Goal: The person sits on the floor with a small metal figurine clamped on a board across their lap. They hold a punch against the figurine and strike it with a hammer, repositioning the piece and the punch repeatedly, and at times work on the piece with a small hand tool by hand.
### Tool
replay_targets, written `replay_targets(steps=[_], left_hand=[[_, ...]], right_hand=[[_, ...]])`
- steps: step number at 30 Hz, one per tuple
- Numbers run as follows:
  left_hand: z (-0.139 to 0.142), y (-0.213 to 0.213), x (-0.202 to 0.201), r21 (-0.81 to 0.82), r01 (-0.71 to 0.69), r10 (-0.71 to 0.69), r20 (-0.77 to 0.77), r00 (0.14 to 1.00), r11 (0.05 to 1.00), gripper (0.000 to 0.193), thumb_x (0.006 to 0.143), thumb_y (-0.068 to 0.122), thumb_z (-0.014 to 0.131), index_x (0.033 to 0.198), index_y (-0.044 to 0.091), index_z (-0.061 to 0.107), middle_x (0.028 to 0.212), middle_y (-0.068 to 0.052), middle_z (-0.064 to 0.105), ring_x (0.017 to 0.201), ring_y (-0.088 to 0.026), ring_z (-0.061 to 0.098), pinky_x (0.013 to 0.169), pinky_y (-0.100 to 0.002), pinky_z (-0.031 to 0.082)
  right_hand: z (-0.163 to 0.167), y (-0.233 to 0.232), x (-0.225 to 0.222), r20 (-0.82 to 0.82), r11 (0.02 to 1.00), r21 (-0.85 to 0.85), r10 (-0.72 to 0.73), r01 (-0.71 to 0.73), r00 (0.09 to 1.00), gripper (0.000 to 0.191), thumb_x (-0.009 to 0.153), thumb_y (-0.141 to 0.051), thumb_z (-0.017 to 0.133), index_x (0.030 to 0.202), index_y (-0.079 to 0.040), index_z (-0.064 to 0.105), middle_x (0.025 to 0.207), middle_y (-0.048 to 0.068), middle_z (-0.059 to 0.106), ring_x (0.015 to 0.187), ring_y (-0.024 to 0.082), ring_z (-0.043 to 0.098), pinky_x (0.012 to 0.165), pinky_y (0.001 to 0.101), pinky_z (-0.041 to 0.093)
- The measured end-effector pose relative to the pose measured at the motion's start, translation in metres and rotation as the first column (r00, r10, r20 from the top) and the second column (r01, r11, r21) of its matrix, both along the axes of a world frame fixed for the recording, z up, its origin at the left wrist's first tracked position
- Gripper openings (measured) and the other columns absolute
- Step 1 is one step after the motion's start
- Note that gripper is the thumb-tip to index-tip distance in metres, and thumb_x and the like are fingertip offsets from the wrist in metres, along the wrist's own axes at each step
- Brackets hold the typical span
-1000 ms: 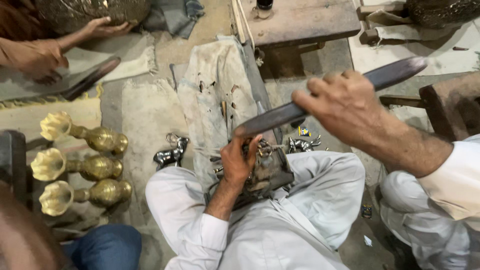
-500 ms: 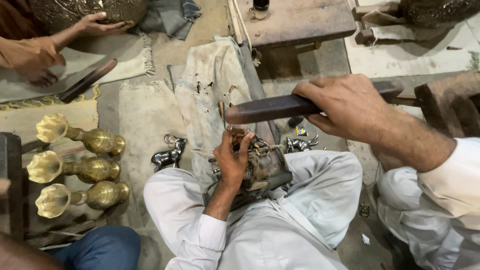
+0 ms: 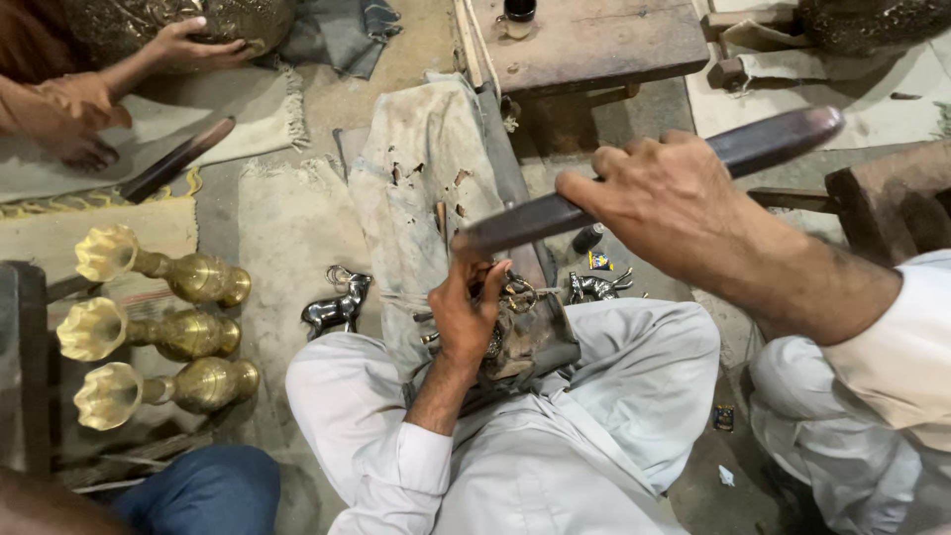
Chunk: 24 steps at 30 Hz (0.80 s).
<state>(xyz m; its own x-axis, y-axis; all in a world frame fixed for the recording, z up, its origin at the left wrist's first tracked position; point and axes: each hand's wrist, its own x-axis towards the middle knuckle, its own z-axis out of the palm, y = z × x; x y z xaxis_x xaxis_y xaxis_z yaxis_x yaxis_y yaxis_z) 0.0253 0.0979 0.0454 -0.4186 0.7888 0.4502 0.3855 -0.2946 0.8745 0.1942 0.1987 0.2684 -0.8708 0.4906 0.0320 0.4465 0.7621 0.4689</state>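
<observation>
My left hand (image 3: pixel 466 319) is closed around a small punch and presses it on a dark, ornate metal workpiece (image 3: pixel 535 342) that rests in my lap. The punch itself is mostly hidden by my fingers. My right hand (image 3: pixel 662 198) grips a long flat dark metal bar (image 3: pixel 783 139) in the air. The bar slants down to the left, and its lower end (image 3: pixel 500 230) hovers just above my left hand. I sit cross-legged in white clothes.
Three brass vases (image 3: pixel 163 332) lie on their sides at the left. Silver animal figurines (image 3: pixel 337 309) (image 3: pixel 594 287) stand near a worn cloth (image 3: pixel 426 168). Another person's hand (image 3: pixel 188 45) rests on a large embossed pot at top left. A wooden block (image 3: pixel 594 40) is ahead, and a blue-trousered knee (image 3: pixel 198 490) is at bottom left.
The bar in my right hand levelled out over my left hand half a second ago and now slants up to the right again. My left hand has stayed on the workpiece.
</observation>
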Motion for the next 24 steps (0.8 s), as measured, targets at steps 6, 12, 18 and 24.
replay_targets(steps=[6, 12, 18, 24], left_hand=[[0.004, 0.005, -0.003, 0.015, 0.021, -0.021, -0.014, 1.0, 1.0, 0.026, 0.094, 0.013, 0.08, 0.108, 0.003, 0.061, 0.087, -0.01, 0.076, 0.076, -0.016, 0.076, 0.065, -0.029, 0.058], [0.003, 0.007, -0.005, -0.053, 0.033, -0.037, -0.081, 0.996, 0.998, 0.026, 0.093, 0.018, 0.082, 0.1, 0.004, 0.061, 0.081, -0.012, 0.073, 0.067, -0.024, 0.075, 0.059, -0.035, 0.056], [0.006, 0.012, -0.008, 0.012, 0.093, -0.089, -0.182, 0.979, 0.996, 0.026, 0.093, 0.02, 0.08, 0.105, 0.005, 0.063, 0.085, -0.013, 0.074, 0.072, -0.029, 0.075, 0.06, -0.038, 0.056], [0.016, 0.017, -0.015, 0.023, 0.229, -0.211, -0.31, 0.927, 0.973, 0.02, 0.096, 0.016, 0.075, 0.11, 0.007, 0.066, 0.094, -0.014, 0.076, 0.08, -0.032, 0.075, 0.064, -0.04, 0.058]], right_hand=[[-0.001, 0.003, 0.003, 0.001, 0.994, -0.046, -0.102, 0.102, 0.995, 0.024, 0.093, -0.013, 0.064, 0.117, -0.013, 0.065, 0.086, 0.009, 0.072, 0.065, 0.022, 0.072, 0.048, 0.0356, 0.055], [0.002, 0.0, 0.014, -0.192, 0.99, -0.125, -0.092, 0.069, 0.977, 0.024, 0.09, -0.013, 0.065, 0.114, -0.011, 0.065, 0.085, 0.01, 0.07, 0.067, 0.028, 0.071, 0.055, 0.0422, 0.055], [-0.002, 0.0, 0.025, -0.205, 0.989, -0.106, -0.126, 0.106, 0.971, 0.031, 0.083, -0.012, 0.07, 0.114, -0.014, 0.063, 0.092, 0.008, 0.07, 0.081, 0.029, 0.072, 0.067, 0.0426, 0.057], [-0.011, 0.001, 0.043, -0.093, 0.967, -0.151, -0.22, 0.205, 0.971, 0.038, 0.079, -0.012, 0.074, 0.115, -0.015, 0.065, 0.095, 0.006, 0.071, 0.081, 0.025, 0.072, 0.069, 0.0397, 0.057]])
